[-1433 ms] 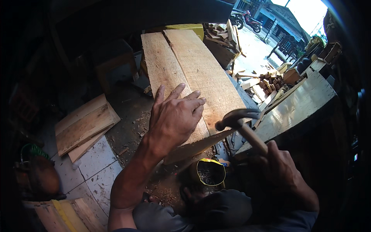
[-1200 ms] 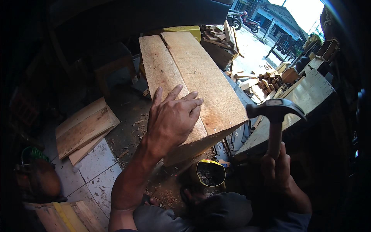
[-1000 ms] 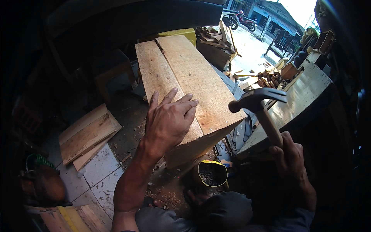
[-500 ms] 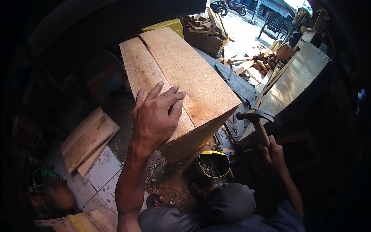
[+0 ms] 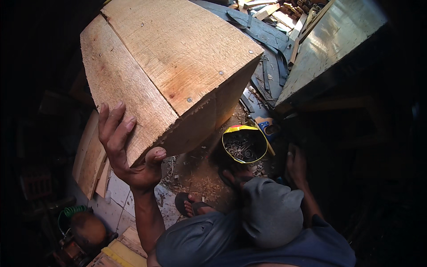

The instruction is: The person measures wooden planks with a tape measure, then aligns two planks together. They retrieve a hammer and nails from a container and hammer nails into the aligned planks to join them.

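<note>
A wooden box (image 5: 178,53) of rough pale boards fills the upper middle, with a seam between two top boards and several nail heads along its near edge. My left hand (image 5: 129,155) grips its near left corner, fingers on the top face and thumb against the end face. Low on the right, in shadow, my right hand (image 5: 296,167) is beside the dark bench side, its fingers stretched out and nothing visible in them. The hammer does not show now.
Below the box stands a yellow-rimmed bucket (image 5: 244,144) holding nails and scraps. A blue-handled saw (image 5: 267,127) lies beside it. Loose boards (image 5: 91,155) lean at the left, near a round brown machine part (image 5: 88,228). A metal-topped bench (image 5: 331,42) rises at the right.
My left hand has slid from the box's top to its near left corner and closed around it. My right hand has lowered, and the hammer is out of sight. The view has tilted down.
</note>
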Action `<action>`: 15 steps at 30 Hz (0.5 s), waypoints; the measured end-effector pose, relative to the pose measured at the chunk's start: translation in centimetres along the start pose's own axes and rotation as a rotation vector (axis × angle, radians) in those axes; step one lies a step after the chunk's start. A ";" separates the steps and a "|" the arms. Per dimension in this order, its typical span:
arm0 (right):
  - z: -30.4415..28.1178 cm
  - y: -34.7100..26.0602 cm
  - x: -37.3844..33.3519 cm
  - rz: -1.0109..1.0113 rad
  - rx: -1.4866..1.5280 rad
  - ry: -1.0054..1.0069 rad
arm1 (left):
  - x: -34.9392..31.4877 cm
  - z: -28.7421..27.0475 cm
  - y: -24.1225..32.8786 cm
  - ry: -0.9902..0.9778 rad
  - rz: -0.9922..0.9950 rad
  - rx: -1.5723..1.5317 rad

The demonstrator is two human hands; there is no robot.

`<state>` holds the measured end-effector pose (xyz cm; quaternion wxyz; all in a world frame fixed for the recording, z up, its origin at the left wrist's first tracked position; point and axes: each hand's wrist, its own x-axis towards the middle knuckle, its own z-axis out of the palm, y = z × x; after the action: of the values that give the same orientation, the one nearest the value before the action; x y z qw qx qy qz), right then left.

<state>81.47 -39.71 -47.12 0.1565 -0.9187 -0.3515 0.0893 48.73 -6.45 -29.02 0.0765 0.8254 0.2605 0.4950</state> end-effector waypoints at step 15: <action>8.8 -14.1 7.8 -0.623 -0.151 -0.411 | -1.6 2.5 -0.1 0.133 -0.081 0.018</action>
<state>76.08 -22.58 -50.86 0.0343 -0.7397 -0.6436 0.1937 50.22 -6.88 -31.51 0.0715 0.7802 0.3025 0.5428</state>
